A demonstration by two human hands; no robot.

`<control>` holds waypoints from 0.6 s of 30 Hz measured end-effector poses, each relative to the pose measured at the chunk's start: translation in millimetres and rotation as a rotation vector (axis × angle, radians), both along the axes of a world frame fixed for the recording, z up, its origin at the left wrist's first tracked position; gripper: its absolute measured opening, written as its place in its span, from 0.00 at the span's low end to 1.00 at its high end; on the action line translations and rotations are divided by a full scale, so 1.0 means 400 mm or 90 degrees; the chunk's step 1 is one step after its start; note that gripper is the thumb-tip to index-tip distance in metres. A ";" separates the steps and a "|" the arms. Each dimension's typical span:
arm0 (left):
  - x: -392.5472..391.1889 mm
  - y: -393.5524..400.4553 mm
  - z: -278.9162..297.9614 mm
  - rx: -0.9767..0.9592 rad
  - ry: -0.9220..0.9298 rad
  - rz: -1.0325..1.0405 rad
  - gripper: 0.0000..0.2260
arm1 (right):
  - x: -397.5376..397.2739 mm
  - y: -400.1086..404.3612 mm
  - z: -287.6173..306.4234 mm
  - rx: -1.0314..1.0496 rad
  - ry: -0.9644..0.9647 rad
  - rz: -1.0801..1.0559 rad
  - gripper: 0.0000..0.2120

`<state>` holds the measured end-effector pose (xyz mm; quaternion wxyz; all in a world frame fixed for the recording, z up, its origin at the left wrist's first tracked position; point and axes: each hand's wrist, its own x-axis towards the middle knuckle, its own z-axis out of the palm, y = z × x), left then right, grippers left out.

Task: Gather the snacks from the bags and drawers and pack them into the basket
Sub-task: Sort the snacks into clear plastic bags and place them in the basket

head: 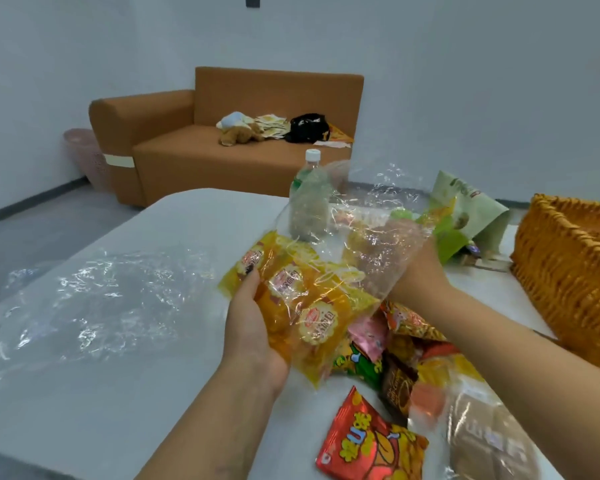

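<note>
Left hand fingers grasping yellow snacks through clear bag; right hand pinching bag open, emptying near basket.

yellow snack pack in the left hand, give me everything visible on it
The yellow snack pack is a glossy, see-through yellow wrapper holding several orange-yellow pieces, with at least three round scalloped red-and-white labels along it. It is held above the white table, lying diagonally, one end up toward the bottle and the other down toward the person. The left hand grips it from the left side, thumb on top. It sits partly inside a crinkled clear bag, which the right hand holds open from the far end.
</note>
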<state>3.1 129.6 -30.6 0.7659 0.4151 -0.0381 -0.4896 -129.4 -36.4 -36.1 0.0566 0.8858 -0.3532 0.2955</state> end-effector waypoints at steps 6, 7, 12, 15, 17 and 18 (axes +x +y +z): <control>-0.068 0.031 0.028 -0.011 -0.055 -0.037 0.16 | -0.154 0.127 -0.001 0.029 -0.073 -0.083 0.10; -0.070 0.038 0.037 -0.006 -0.068 -0.035 0.16 | -0.181 0.161 0.004 0.062 -0.126 -0.065 0.13; -0.054 0.091 0.058 -0.032 -0.114 -0.021 0.16 | -0.279 0.302 -0.027 0.305 -0.318 -0.100 0.20; -0.054 0.134 0.052 -0.016 -0.130 -0.047 0.16 | -0.305 0.346 -0.062 0.415 -0.341 -0.132 0.24; -0.054 0.159 0.051 -0.008 -0.136 -0.063 0.16 | -0.320 0.358 -0.062 0.506 -0.387 -0.132 0.25; -0.052 0.171 0.052 -0.009 -0.142 -0.074 0.16 | -0.327 0.361 -0.058 0.541 -0.422 -0.125 0.25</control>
